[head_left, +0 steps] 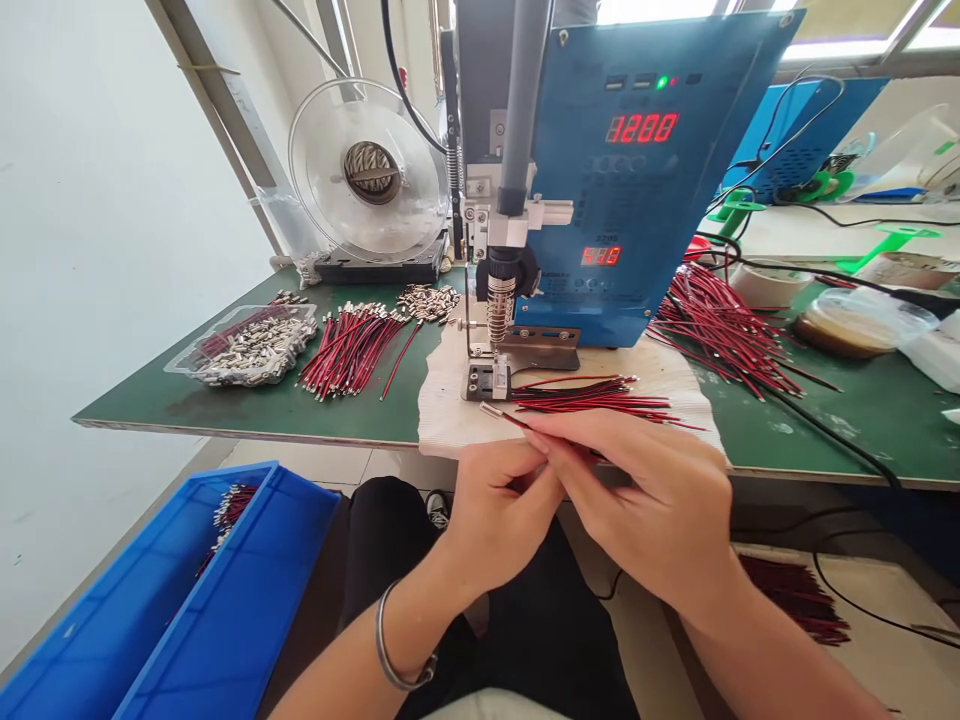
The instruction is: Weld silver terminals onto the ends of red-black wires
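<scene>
In front of the soldering machine [501, 300], my two hands meet at their fingertips. My right hand [656, 500] pinches a thin red-and-black wire [516, 420] whose far end carries a small silver metal connector [491, 409]. My left hand [499, 515] is closed, its thumb and index finger pressed together on the wire beside the right fingertips. The connector points left, just short of the machine's small fixture [487, 382]. A bunch of red-and-black wires [600, 395] lies behind my fingers on white paper [446, 415]. The wire's rear part is hidden by my hands.
A clear plastic tray [289, 365] of metal connectors stands on the green table [135, 385], near finished-looking wires [352, 350] and a loose connector pile [427, 302]. More wires [727, 325] lie right of the blue control box [622, 200]. A blue bin [225, 610] sits lower left.
</scene>
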A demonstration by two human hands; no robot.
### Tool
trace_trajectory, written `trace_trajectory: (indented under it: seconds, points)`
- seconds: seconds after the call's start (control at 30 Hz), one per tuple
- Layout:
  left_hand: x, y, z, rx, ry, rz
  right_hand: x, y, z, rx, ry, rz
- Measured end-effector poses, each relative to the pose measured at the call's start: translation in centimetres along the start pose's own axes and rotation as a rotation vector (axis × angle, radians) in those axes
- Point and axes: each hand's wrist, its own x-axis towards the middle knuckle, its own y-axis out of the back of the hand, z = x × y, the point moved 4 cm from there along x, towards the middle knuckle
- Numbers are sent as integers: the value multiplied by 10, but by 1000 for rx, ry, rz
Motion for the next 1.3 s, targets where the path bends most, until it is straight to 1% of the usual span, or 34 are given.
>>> trace_trajectory:
  seconds: [0.17,0.27,0.5,0.57,0.6,0.67,0.73,0.77,0.83,0.9,0.97,1.03,1.17,1.3]
  points:
    - [5,2,0,103,-71,-26,1,1,0,13,5,-16]
    - [7,3,1,144,-114,-21,2,1,1,3,2,-17]
    - [14,2,4,100,-195,-31,3,-1,2,2,21,-27]
    - [16,7,6,136,-193,-77,6,0,5,-7,41,-42]
    - [17,12,8,172,-185,-127,9,0,8,-16,58,-52]
    - [19,26,12,268,-160,-275,18,-1,18,-36,110,-96]
    - [22,46,14,381,-134,-359,30,-6,34,-45,182,-187]
    - [24,58,14,422,-115,-361,36,-9,43,-41,214,-251]
    - [30,78,11,492,-68,-321,47,-15,60,-24,290,-309]
    - [34,90,4,502,0,-299,55,-20,75,9,318,-349]
    - [37,95,-3,477,63,-300,59,-24,84,36,305,-346]
    - [39,96,-8,456,110,-291,60,-27,88,46,294,-324]
    - [41,96,-11,437,164,-279,58,-32,87,32,325,-301]
    - [40,97,-12,420,187,-305,59,-34,87,26,333,-287]
